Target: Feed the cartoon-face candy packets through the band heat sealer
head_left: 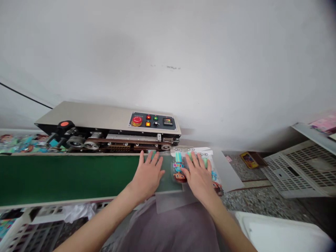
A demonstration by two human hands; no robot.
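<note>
"Green belt lies beneath our left hand; how are its fingers?"
"Spread wide, with something bluish showing between them."
"And our right hand?"
"Spread wide too, over several clear packets."
"Where is the cartoon packet?"
"Just left of our right hand, its edge by the thumb, while the machine stands beyond our left fingertips."

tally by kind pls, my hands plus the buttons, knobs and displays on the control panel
Hands: 2 (left hand, right hand)
Large red button: 1
Small square buttons: 3 (red square, green square, amber square)
Knob: 1
Display: 1
Total: 8
</note>
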